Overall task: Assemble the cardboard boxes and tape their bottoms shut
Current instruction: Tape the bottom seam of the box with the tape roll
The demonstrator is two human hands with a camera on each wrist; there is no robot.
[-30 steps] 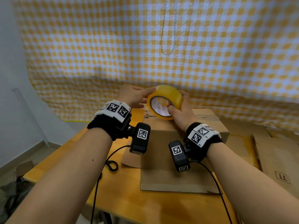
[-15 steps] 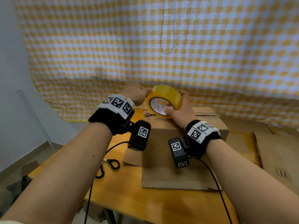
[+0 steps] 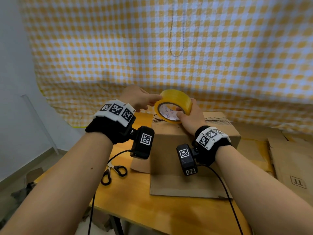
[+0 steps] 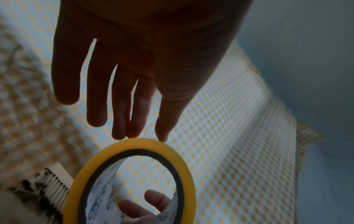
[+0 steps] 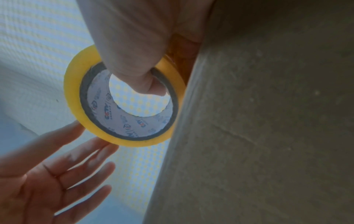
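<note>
My right hand grips a yellow tape roll, thumb hooked inside its printed white core and fingers behind the roll. It holds the roll upright above the far top edge of a brown cardboard box standing on the table. My left hand is open, fingers straight, with its fingertips touching the roll's outer yellow rim. The right wrist view shows the same left hand spread under the roll, with the box wall close on the right.
Black-handled scissors lie on the wooden table left of the box. Flat cardboard sheets are stacked at the right. A yellow checked cloth hangs behind. The table's left edge drops to the floor.
The left hand's fingers have straightened onto the roll's rim and its wrist has risen slightly. The right hand keeps the roll over the box. The head view has tilted, bringing the scissors into sight.
</note>
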